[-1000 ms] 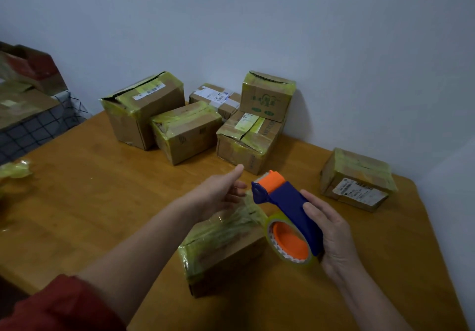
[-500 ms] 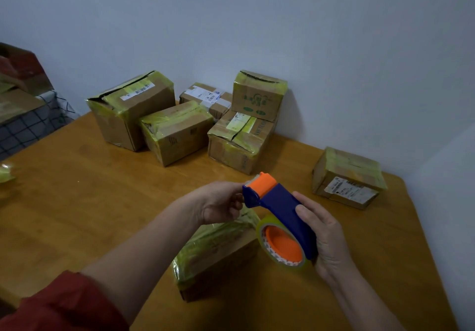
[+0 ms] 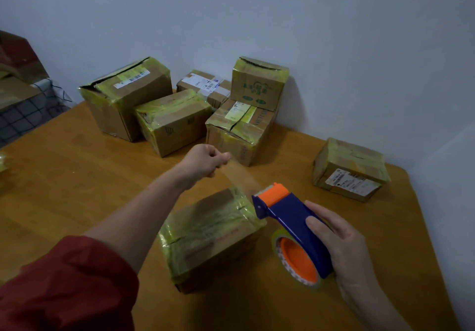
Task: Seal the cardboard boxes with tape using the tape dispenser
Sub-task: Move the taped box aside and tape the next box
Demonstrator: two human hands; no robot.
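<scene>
**Tape strip stretched above the near box**

- **Near box** (image 3: 210,238): cardboard, with its top and ends covered in yellowish tape. It sits on the wooden table (image 3: 77,189) toward the front edge, partly under the left forearm.
- **Tape dispenser** (image 3: 290,215): blue frame with an orange roller in front and an orange-cored tape roll (image 3: 295,261) behind. It is just right of the near box, with its nose beside the box's upper right corner. Whether they touch cannot be told.
- **Right hand** (image 3: 344,251): wrapped round the dispenser's handle. The thumb lies flat on the visible blue side, and the other fingers curl behind it, mostly hidden.
- **Left hand** (image 3: 205,160): raised beyond the near box's far edge with the fingers curled in. Thumb and forefinger pinch the free end of the tape strip (image 3: 244,176). The forearm comes out of a red sleeve (image 3: 64,284).
- **Tape strip**: clear and taut, slanting from the pinch down to the orange roller.
- **Back cluster** (image 3: 174,120): five taped boxes close to the wall (image 3: 308,22). A tall box (image 3: 259,84) is stacked on a lower one (image 3: 239,130).
- **Lone box** (image 3: 349,169): near the table's right edge and rounded far corner, well apart from the dispenser.
- **Open room**: a band of bare wood lies between the near box and the back cluster. A wide stretch runs left of the near box to the table's left edge. There is also a gap between the dispenser and the lone box.
</scene>
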